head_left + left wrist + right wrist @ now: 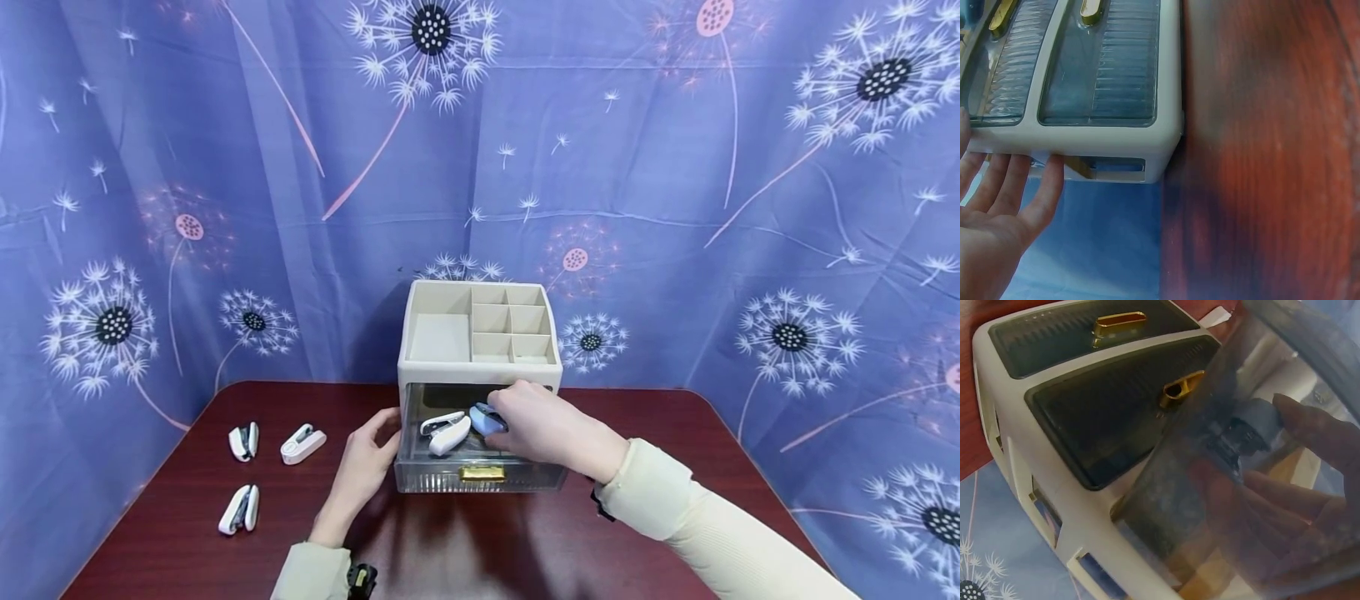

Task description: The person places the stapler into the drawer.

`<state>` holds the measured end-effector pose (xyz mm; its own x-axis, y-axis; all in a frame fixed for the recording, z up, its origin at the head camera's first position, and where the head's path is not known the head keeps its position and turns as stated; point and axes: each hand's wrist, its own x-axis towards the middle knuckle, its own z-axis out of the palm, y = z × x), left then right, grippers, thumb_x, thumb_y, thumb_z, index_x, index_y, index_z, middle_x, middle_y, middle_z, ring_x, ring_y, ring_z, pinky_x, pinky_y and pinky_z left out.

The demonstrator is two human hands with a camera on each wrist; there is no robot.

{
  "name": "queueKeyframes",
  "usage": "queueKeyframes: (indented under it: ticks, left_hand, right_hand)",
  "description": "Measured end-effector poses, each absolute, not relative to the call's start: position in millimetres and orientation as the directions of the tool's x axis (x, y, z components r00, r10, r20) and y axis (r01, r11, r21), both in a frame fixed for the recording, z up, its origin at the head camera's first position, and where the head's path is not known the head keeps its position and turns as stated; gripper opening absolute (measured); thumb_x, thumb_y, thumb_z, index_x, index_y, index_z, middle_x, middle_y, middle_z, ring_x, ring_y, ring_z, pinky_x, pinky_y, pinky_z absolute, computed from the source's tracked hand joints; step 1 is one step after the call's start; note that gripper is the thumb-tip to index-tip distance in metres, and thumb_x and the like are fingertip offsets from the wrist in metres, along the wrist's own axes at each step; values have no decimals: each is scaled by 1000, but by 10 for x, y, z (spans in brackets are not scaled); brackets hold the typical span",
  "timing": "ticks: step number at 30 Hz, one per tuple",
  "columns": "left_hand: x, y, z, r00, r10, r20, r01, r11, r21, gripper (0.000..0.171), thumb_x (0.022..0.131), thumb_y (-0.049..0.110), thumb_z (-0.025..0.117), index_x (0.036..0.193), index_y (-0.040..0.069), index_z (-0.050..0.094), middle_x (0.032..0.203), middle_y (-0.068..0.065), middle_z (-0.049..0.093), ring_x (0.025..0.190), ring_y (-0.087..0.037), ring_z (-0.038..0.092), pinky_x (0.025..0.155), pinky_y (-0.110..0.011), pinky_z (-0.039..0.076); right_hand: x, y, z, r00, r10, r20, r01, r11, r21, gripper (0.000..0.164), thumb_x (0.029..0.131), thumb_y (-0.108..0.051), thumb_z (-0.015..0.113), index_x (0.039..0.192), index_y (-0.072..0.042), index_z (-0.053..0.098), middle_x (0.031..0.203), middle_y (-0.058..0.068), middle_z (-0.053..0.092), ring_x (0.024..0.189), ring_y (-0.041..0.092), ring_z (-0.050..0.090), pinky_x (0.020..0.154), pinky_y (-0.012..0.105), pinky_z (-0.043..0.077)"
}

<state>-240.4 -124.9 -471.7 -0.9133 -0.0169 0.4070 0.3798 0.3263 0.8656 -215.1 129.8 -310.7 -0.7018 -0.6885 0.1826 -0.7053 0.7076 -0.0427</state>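
A white desk organizer (pixel 480 372) stands on the table, its clear top drawer (pixel 528 477) pulled out. My right hand (pixel 543 423) reaches into the drawer and pinches a small blue stapler (pixel 487 419) between thumb and fingers. Seen through the drawer's clear wall in the right wrist view, the stapler (pixel 1257 422) sits between the fingertips. A white stapler (pixel 450 435) lies in the drawer just left of it. At the organizer's left side is my left hand (pixel 363 462); in the left wrist view its extended fingers (pixel 1047 187) touch the side wall.
To the left on the dark red table (pixel 420 550) lie three more white staplers: one at the back left (pixel 243 442), another nearer the organizer (pixel 303 444), the third closer to me (pixel 240 510). Lower drawers (pixel 1122 412) with gold handles are closed. A blue dandelion-print curtain (pixel 375 250) hangs behind.
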Motion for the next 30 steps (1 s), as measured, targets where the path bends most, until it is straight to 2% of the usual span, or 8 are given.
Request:
queueKeyframes:
  ticks: [6,14,19,23,25,27,30]
  left_hand:
    - [-2409,-1245,-4715,-908,-14,418,392,316,864,27,90,6,68,117,9,67,107,-4,70,101,-16,62,88,-28,48]
    - [-2425,-1243,-4724,-906,-24,422,392,326,860,27,90,6,69,116,10,68,106,-4,70,100,-14,62,87,-26,47]
    - [-2351,-1213,-4629,-912,-30,410,375,343,861,27,90,3,68,117,4,67,107,-9,70,100,-18,62,87,-30,48]
    - [-2222,-1169,-4444,-916,-19,400,369,349,862,27,90,1,66,117,-1,66,107,-13,69,99,-19,62,86,-28,48]
    - [-2170,-1154,-4370,-917,-12,399,369,355,859,26,90,0,66,117,-2,65,106,-13,70,98,-18,62,85,-25,48]
    - [-2168,-1151,-4366,-919,-14,394,364,353,862,26,90,0,66,117,-2,65,106,-13,70,98,-18,62,85,-24,48]
    - [-2194,-1160,-4421,-910,-13,414,383,355,853,26,90,0,66,116,-2,65,106,-13,70,98,-18,62,84,-26,48]
  right_hand:
    - [-2162,1224,-3122,-726,-665,176,-680,732,-41,30,76,-25,83,71,-12,56,61,-5,45,55,13,46,49,28,39]
    - [-2175,1189,-3114,-764,-628,151,-642,763,-74,32,78,-32,82,72,-13,56,59,-4,47,54,14,47,48,28,39]
    - [-2143,1223,-3113,-755,-633,168,-653,751,-105,34,81,-38,79,76,-13,56,62,-6,46,58,13,47,51,28,39]
    - [-2044,1274,-3047,-743,-639,199,-666,734,-133,33,86,-40,73,83,-13,56,65,-6,43,61,13,45,55,29,38]
    - [-1969,1307,-2997,-739,-636,221,-668,734,-123,30,88,-40,72,88,-13,58,69,-7,45,63,12,45,55,29,39]
    - [-1886,1348,-2952,-740,-625,248,-661,745,-92,29,89,-40,71,96,-13,62,77,-6,53,66,11,48,55,30,40]
    - [-1765,1430,-2896,-747,-593,300,-632,774,-44,38,88,-42,71,113,-14,65,100,-4,64,81,13,60,59,35,48]
